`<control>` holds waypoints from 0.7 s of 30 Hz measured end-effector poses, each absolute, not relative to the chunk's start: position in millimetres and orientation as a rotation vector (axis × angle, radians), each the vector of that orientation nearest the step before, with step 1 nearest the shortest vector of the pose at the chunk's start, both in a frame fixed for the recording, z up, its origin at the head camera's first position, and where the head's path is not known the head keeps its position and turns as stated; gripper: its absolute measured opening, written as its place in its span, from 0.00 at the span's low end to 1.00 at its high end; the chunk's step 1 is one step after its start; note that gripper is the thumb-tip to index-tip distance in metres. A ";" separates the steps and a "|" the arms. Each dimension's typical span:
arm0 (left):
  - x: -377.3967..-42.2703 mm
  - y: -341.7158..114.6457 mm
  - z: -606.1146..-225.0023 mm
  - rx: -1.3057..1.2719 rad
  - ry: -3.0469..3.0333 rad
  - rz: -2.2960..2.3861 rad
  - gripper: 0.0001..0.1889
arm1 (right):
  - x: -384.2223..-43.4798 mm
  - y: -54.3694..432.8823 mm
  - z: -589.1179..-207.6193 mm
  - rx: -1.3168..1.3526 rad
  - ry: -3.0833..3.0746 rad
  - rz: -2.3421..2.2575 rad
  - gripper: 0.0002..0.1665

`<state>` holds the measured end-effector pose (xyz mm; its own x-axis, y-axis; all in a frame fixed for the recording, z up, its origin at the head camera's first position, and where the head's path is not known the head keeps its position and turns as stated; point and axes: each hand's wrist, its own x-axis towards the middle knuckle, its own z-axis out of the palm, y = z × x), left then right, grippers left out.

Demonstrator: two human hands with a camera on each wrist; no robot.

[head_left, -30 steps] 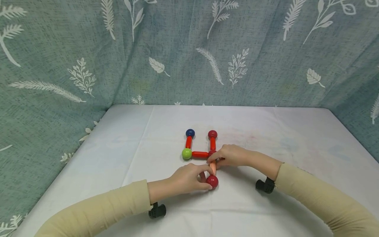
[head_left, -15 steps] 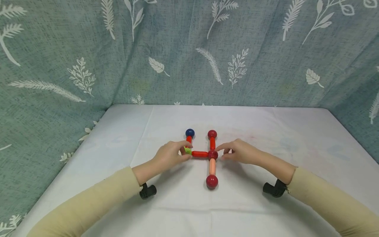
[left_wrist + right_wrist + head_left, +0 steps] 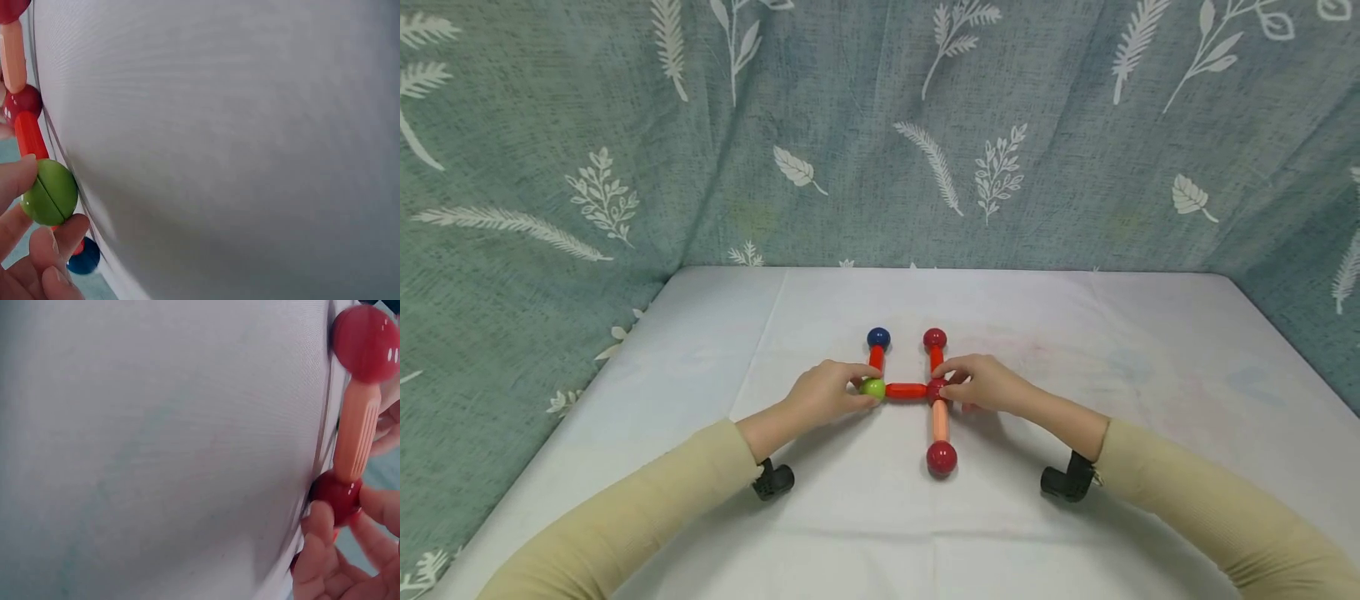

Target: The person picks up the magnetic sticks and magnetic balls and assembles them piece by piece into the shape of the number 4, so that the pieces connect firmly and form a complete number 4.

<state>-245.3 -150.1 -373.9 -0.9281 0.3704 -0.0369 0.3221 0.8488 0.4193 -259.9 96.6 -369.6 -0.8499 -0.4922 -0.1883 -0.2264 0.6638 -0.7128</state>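
Observation:
On the white cloth lies a joined figure of balls and rods. My left hand (image 3: 825,394) pinches the green ball (image 3: 51,192) at its left corner. My right hand (image 3: 988,383) pinches the dark red ball (image 3: 338,495) at the junction. A red rod (image 3: 906,391) links these two balls. From the green ball another red rod (image 3: 876,357) runs back to a blue ball (image 3: 878,337). Behind the junction, a third red rod (image 3: 936,357) ends in a red ball (image 3: 935,338). Toward the front, a peach rod (image 3: 357,428) leads to a larger red ball (image 3: 942,458).
The white cloth (image 3: 1075,333) covers the table around the figure. A green curtain (image 3: 850,133) with white leaf prints hangs behind and at the sides. Each wrist carries a black camera, the left camera (image 3: 772,481) and the right camera (image 3: 1067,481).
My left hand has moved from the front red ball back to the green ball. My right hand drew off the junction to the right, then came back and pinches the junction ball.

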 end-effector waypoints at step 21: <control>-259.0 -134.5 -370.4 0.455 2.830 0.624 0.23 | -276.8 96.7 -373.0 -0.355 2.367 -1.050 0.25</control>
